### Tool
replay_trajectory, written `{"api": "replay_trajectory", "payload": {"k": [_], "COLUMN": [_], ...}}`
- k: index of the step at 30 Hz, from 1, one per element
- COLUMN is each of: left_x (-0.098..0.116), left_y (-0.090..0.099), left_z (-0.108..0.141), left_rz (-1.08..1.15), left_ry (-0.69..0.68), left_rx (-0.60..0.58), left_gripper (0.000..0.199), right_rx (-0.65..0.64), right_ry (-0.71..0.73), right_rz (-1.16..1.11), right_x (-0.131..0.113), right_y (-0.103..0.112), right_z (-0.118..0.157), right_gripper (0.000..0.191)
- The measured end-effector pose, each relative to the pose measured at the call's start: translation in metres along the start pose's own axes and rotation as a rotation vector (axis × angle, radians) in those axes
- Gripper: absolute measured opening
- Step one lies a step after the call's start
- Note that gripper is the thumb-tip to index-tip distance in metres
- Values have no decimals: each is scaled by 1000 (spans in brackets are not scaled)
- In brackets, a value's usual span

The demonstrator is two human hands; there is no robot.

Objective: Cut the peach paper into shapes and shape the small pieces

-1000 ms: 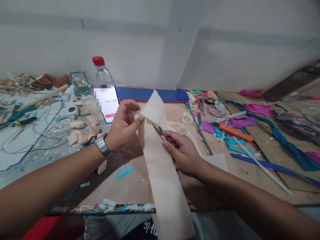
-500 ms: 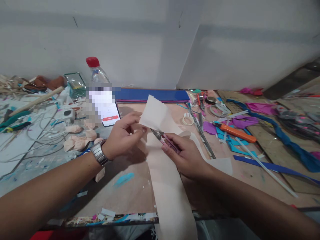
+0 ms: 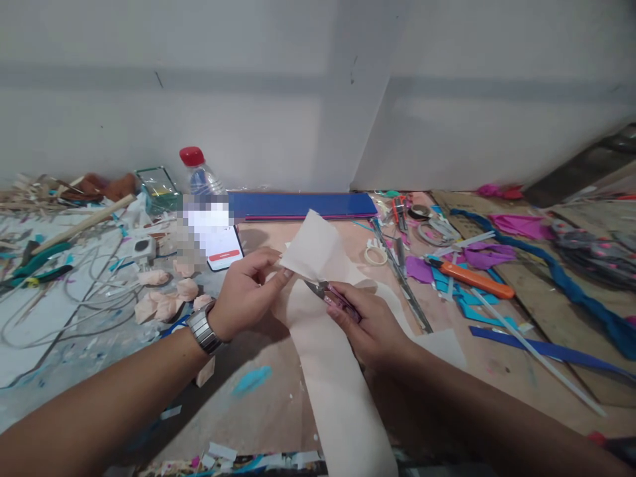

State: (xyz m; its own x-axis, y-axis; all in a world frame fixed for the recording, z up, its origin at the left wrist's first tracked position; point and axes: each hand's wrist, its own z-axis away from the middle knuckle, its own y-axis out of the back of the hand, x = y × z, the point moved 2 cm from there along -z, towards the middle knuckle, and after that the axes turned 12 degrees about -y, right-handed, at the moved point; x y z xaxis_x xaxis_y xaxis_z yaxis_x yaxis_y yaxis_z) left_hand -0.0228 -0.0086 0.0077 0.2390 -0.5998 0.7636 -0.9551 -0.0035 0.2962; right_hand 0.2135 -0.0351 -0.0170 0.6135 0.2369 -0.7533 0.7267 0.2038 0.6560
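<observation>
Centrally, a long, pale cream strip of thin paper [image 3: 338, 371] runs from the near edge of the worktable [image 3: 238, 424] toward the middle, its far end raised as a pointed flap [image 3: 315, 245] above the tabletop. The left hand [image 3: 253, 288] pinches the left edge of that flap between thumb and fingers, the other fingers loosely curled. The right hand [image 3: 372, 324] is closed around small snips with pinkish metallic handles [image 3: 345, 303], their dark blades pointing left, at the paper just below the flap; how far the blades are apart is hard to tell. A silver metal-link watch [image 3: 203, 330] circles the left wrist.

Just left of the hands lie crumpled peach paper pieces [image 3: 159, 306], with a lit smartphone [image 3: 226, 253] beyond them and a clear plastic bottle with a red cap [image 3: 203, 180] farther back. Flat blue sheets [image 3: 303, 205] lie along the far side. To the right are a cream roll of tape [image 3: 376, 256] and an orange-handled cutter [image 3: 477, 279]. Green-handled pliers [image 3: 44, 258] lie at the far left.
</observation>
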Motion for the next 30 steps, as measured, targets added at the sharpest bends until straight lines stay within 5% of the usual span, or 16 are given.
{"api": "replay_trajectory", "payload": {"k": [7, 11, 15, 23, 30], "left_x": [-2, -6, -5, -2, -1], "left_y": [-1, -1, -2, -2, -2], "left_z": [4, 7, 7, 7, 6], "left_rz": [-20, 4, 26, 46, 49], "left_ry": [23, 72, 61, 42, 21], "left_rx": [1, -5, -10, -34, -40], "left_gripper": [20, 25, 29, 28, 31], "right_rx": [-119, -230, -203, -100, -113], "right_ry": [-28, -238, -427, -572, -589], "right_rz": [-236, -592, -908, -833, -828], "right_x": [-7, -5, 1, -11, -21], "right_y": [1, -9, -22, -17, -15], "right_z": [6, 12, 14, 7, 5], "right_gripper": [37, 42, 45, 71, 69]}}
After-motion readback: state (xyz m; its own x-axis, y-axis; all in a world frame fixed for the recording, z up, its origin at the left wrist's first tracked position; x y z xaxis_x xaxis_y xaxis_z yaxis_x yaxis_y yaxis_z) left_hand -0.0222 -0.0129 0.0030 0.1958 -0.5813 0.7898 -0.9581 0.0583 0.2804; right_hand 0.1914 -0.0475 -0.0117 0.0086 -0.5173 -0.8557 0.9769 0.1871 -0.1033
